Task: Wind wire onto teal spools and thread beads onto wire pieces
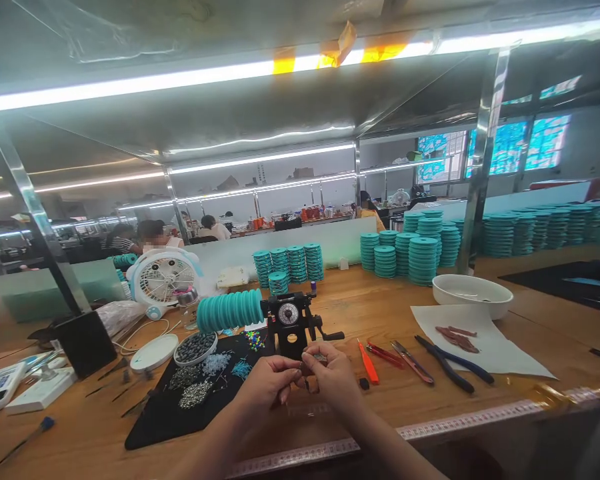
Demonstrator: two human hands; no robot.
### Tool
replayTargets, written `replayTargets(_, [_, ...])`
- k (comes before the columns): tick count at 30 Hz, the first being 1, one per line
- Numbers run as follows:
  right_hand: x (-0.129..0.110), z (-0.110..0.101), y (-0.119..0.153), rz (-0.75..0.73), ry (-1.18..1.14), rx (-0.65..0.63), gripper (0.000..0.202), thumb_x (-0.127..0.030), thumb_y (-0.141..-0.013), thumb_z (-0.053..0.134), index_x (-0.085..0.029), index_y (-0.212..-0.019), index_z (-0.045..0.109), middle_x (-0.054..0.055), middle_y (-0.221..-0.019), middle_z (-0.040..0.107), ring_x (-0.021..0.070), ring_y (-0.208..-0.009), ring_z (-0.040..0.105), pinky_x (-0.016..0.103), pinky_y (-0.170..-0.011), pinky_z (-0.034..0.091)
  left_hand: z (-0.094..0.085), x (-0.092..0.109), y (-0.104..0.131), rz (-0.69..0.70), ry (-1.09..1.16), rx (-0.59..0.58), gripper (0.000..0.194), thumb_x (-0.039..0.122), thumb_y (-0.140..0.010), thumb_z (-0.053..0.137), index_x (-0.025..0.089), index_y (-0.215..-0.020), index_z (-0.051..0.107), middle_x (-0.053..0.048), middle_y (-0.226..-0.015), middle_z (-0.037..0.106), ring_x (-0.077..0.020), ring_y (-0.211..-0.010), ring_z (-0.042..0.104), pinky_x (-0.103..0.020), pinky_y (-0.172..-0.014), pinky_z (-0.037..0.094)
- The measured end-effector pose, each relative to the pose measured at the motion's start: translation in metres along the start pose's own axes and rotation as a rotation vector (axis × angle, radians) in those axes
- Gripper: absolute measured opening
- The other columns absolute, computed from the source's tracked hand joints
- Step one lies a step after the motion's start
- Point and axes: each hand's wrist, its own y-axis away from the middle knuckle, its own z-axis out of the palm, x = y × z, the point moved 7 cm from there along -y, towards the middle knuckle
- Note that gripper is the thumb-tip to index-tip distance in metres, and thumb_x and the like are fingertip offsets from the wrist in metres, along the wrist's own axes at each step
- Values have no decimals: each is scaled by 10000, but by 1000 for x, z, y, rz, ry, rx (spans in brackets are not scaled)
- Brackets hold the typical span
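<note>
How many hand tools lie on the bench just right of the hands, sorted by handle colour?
Orange-handled tool: 1
Red-handled tool: 1
Brownish-handled tool: 1
Dark blue pliers: 1
Total: 4

Small assembly workshop. Long wooden tabletop [390, 313] under strip lights [180, 79], stacks of teal spools [423, 260], a hand-crank winder [293, 323], pliers [453, 367], trays of beads [195, 347]. More benches with seated workers [153, 235] behind.
</note>
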Motion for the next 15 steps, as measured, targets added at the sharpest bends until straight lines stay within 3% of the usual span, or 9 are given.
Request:
replayTargets(4, [1, 0, 0, 9, -29, 8, 315, -457, -644, 673, -165, -627, 556, 56, -744, 598, 195, -572, 588, 222, -323, 398, 0, -1, -3, 9, -8, 27, 277, 346, -645, 689, 114, -797, 683, -31, -626, 654, -35, -333, 349, -206, -371, 193])
replayTargets(7, [0, -1, -1, 7, -70, 1, 311, -448, -639, 699, -162, -609, 582, 26, -613, 574, 184, -556, 569, 225, -370, 396, 1, -1, -4, 18, -12, 43, 299, 402, -640, 689, 128, -749, 637, -12, -583, 637, -35, -315, 327, -212, -362, 163])
replayTargets(10, [-2, -4, -2, -2, -135, -11, 313, -436, -630, 732, -152, -611, 601, 19, -608, 576, 139, -535, 525, 203, -397, 371, 1, 0, -1, 15, -17, 48, 300, 426, -652, 679, 153, -739, 590, 2, -595, 628, -41, -325, 331, -212, -365, 149])
replayTargets(13, [-2, -4, -3, 33, -227, -72, 345, -476, -672, 702, -149, -690, 595, 7, -607, 576, 77, -419, 422, 178, -339, 271, 0, 4, 2, 14, -44, 48, 275, 405, -661, 691, 157, -739, 604, 20, -580, 592, -65, -398, 401, -201, -407, 234])
replayTargets(15, [-3, -1, -2, 60, -289, -130, 366, -509, -696, 673, -159, -725, 571, 8, -631, 584, 78, -415, 429, 169, -320, 247, -2, 8, 3, 30, -71, 56, 275, 398, -650, 714, 149, -731, 628, 18, -599, 584, -87, -480, 454, -206, -469, 308])
